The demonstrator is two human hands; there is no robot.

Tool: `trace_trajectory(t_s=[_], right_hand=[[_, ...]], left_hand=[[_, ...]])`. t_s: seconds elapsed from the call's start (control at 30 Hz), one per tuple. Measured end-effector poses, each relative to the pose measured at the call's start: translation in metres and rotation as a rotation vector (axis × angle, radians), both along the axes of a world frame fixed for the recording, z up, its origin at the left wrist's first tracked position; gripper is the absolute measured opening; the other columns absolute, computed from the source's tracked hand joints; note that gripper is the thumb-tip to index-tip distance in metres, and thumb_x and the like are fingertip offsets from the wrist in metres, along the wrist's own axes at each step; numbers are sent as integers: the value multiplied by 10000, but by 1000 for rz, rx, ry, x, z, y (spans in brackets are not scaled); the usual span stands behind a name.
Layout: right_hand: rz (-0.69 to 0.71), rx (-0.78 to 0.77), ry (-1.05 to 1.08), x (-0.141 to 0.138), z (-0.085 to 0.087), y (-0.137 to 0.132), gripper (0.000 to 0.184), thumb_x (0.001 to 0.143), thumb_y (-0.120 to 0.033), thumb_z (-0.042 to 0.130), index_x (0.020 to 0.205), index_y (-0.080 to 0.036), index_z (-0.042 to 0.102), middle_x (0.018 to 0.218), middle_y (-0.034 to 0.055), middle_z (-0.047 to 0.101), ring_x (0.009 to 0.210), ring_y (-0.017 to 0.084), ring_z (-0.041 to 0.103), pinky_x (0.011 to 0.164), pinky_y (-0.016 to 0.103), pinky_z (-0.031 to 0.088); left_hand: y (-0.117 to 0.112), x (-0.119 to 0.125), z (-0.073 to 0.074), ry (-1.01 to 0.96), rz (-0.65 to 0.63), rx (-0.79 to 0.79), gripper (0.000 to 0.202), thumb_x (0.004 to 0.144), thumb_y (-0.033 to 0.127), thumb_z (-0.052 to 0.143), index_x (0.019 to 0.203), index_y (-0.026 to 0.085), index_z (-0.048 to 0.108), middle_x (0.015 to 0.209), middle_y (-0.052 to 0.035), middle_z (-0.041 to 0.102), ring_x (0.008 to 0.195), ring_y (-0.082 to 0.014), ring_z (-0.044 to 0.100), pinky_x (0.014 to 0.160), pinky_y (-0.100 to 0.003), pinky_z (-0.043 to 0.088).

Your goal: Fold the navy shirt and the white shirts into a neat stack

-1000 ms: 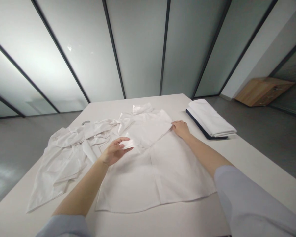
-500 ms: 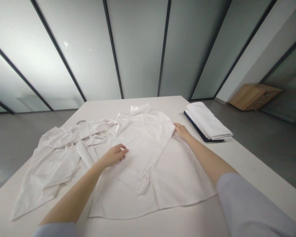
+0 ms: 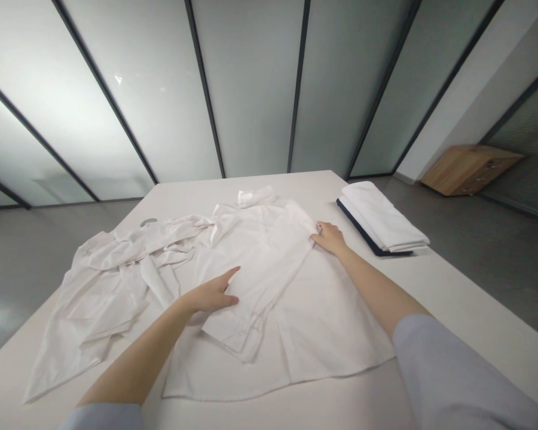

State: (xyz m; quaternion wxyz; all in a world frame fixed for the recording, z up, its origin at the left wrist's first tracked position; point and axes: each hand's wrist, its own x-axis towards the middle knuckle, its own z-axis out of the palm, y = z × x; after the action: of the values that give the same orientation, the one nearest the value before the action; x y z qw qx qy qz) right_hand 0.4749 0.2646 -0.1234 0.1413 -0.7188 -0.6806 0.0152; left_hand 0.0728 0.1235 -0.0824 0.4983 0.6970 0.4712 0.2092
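A white shirt [image 3: 269, 239] lies spread on the table, its collar at the far end and its hem toward me. One sleeve is laid diagonally across the body, its cuff [image 3: 233, 334] near the lower middle. My left hand [image 3: 213, 294] is over the shirt beside this sleeve, thumb and forefinger spread apart; whether it touches the cloth is unclear. At the shirt's right edge, near the shoulder, my right hand [image 3: 330, 237] has its thumb and fingers closed on the folded fabric. A second, crumpled white garment [image 3: 112, 280] lies to the left.
Folded white cloth [image 3: 379, 218] sits on a dark folded item [image 3: 363, 232] at the table's right side. A small grey object [image 3: 148, 221] lies behind the crumpled garment. Beyond the table [image 3: 296, 182] stand frosted glass panels, with a wooden cabinet [image 3: 468, 170] at far right.
My left hand's fingers have spread, and the sleeve's cuff end has shifted slightly left and toward me. My right hand stays at the shirt's right edge, its thumb now over the cloth.
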Motion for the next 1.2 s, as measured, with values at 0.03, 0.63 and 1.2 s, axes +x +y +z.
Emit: trace_trajectory(t_s=[0.03,0.63,1.2], right_hand=[[-22,-14,12,-1,1,2,557,823,-458,523,1306,-182,551,1293,149,588,1146,321,539,925,413,417],[-96,155,-72,-14,17,16,489,829,-252,501,1302,-130,530,1285,198,560,1147,342,500,940,465,379],[354,-27,-36,-36,-5,-23,399,910,-357,485,1272,-227,590,1408,99,512,1291,261,455,1053,410,361]], left_hand=[[3,-5,2,21,-3,-3,772,611,322,787,1338,255,535,1205,-80,666,1075,-280,633,851,-307,485],[94,31,-37,724,102,612,556,899,454,463,1358,142,479,1500,-175,388,1404,-312,319,1142,-478,226],[97,22,-39,586,97,603,510,874,426,497,1303,153,540,1473,-156,437,1384,-299,359,1135,-486,264]])
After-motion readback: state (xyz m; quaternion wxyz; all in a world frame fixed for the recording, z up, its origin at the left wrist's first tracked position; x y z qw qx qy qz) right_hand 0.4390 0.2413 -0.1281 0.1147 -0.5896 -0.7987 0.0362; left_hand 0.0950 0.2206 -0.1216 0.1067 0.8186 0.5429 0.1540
